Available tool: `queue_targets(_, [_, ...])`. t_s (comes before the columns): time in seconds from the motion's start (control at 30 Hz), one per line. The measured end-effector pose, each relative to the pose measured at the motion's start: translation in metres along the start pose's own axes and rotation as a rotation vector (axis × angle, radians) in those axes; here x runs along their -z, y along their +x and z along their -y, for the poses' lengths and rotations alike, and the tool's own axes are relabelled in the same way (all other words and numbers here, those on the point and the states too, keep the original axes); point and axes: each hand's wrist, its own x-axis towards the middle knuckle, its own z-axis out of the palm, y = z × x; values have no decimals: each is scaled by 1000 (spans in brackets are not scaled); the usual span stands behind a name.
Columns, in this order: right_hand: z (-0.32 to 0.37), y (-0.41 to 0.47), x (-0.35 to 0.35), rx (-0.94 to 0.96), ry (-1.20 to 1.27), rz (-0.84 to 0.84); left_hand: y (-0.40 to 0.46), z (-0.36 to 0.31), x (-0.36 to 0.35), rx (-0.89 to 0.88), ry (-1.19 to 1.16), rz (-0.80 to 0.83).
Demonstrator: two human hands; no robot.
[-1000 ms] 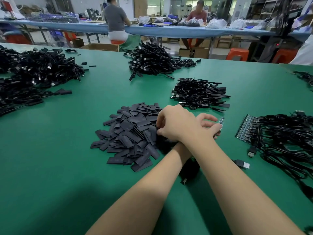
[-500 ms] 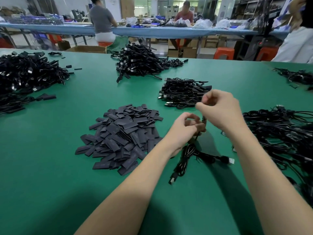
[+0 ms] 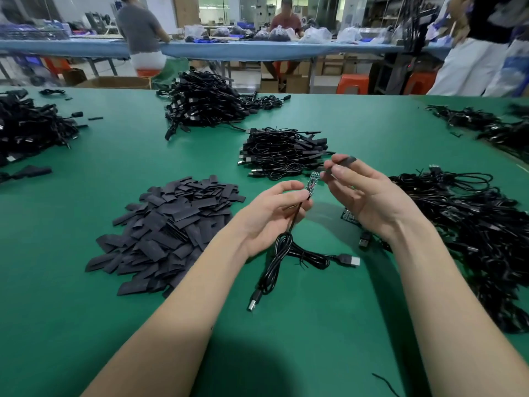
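Pinching the thin, floppy cable (image 3: 286, 242) just below its light, fragile circuit board (image 3: 312, 181), my left hand (image 3: 272, 216) holds it above the worktop (image 3: 57, 310); my right hand (image 3: 369, 202) fingers (image 3: 340, 170) nip a soft black sleeve (image 3: 343, 161) just right of it

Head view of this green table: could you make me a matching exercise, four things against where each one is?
1 circuit board
2 single black sleeve
3 silver USB plug
4 sleeve pile

A lying on the table between the forearms
B left of the left hand
C pinched by the right hand
D at the cable end the left hand holds

Pairs: 1-D, 2-C, 3-A, 4-B.
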Motion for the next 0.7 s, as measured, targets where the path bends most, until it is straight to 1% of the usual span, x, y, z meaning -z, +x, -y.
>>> queue_targets(0.07, [-2,0,-1,11,18,23,-3,-1,0,39,-24,32])
queue_targets(0.2, [-6,0,-3,8,59,61,-2,-2,2,83,-158,53])
queue_targets(0.3, [-5,-1,-3,17,40,72,-2,-2,2,84,-152,38])
queue_targets(0.47, [-6,-2,-3,32,-21,76,-5,-5,3,65,-51,37])
queue_targets(0.63, [-4,-5,-2,16,-64,134,-9,-11,5,43,152,55])
queue_targets(0.7, [-4,-6,-3,39,-82,141,-10,-13,7,49,209,63])
